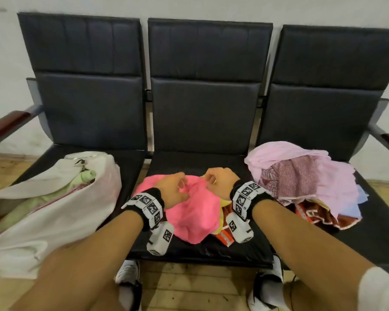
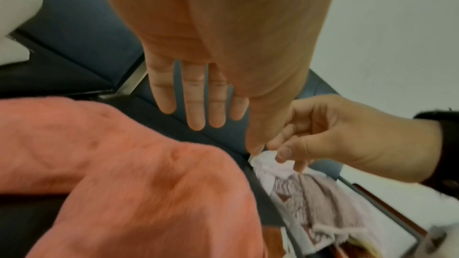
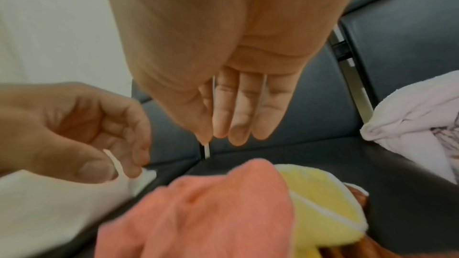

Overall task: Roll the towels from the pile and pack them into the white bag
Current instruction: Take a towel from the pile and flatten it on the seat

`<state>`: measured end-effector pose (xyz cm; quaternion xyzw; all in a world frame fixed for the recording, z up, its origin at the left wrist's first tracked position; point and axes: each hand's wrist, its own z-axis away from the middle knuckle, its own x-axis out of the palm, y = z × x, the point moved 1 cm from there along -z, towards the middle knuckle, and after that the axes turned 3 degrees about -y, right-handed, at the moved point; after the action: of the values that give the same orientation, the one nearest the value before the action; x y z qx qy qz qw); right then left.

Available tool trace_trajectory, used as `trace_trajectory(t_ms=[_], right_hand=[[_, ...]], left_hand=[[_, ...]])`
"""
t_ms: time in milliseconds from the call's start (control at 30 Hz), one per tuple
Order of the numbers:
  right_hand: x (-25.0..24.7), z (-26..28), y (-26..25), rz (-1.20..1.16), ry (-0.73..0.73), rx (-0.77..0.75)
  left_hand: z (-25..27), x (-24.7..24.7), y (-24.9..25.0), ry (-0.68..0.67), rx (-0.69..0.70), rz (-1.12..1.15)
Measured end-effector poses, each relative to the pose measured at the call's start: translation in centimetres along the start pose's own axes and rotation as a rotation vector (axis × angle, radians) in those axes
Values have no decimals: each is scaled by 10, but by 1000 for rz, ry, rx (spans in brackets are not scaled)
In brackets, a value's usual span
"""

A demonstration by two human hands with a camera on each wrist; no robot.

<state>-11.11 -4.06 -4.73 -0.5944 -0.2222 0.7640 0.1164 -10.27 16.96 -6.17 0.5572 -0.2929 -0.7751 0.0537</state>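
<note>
I see a fuzzy, matt pink terry-cloth towel (image 1: 193,212) lying on the smooth, faintly glossy black leatherette bench seat (image 1: 211,250). The soft yellow fleecy towel (image 3: 320,209) beside it has a plain white trim. The limp white woven-cloth bag (image 1: 54,212) looks matt. The armrest of polished reddish wood (image 1: 7,126) sits on grey painted metal.

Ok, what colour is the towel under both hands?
Bright pink towel, clearest in the head view; the wrist views render it salmon.
</note>
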Motion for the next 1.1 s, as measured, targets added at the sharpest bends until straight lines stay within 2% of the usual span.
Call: trace_trajectory(t_ms=[100,200,267,333,467,600,767,900,1000,1100], right_hand=[[24,-4,20,153,-122,-5],[51,0,36,330,-312,-34],[71,3,43,383,-359,-72],[87,9,47,391,-332,-111],[111,15,59,419,-255,-206],[101,11,46,344,-187,-171],[68,9,25,200,-34,-188],[36,9,2,39,24,-175],[18,4,-16,130,32,-160],[2,-3,-29,45,146,-160]], left_hand=[[-1,33,-2,-96,34,-130],[-4,68,-11,-211,6,-65],[-7,88,-14,-278,-15,-88],[-7,104,-17,-323,-16,-96],[-5,131,-21,-327,-19,-97],[-1,139,-20,-291,3,-115],[-6,100,-12,-108,-40,40],[-3,29,7,90,54,91],[0,-24,19,319,59,150],[7,-74,21,490,94,241]])
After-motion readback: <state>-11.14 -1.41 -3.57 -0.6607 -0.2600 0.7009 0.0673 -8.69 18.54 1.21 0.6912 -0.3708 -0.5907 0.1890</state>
